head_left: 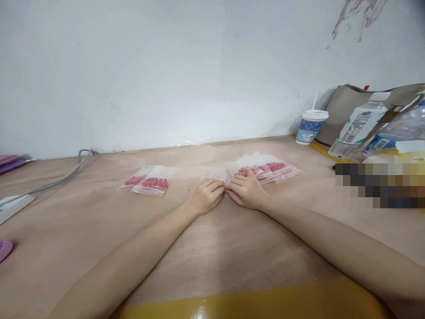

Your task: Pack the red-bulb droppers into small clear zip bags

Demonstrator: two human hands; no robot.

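My left hand (208, 196) and my right hand (246, 189) meet at the middle of the table, fingers pinched on the near edge of a clear zip bag (212, 173). A little red shows between the fingertips; the rest of the bag's near part is covered by my hands. Just beyond and right of my right hand lies an overlapping pile of clear zip bags (276, 167) with small red pieces inside. To the left, two more filled bags (154, 181) lie partly overlapped, their red pieces side by side in a row.
A lidded paper cup with a straw (311, 127), a plastic bottle (360, 124) and a grey bag (338, 110) stand at the back right. Grey cables (66, 176) run to a white power strip (15, 208) on the left. A pink object (5, 249) sits at the left edge.
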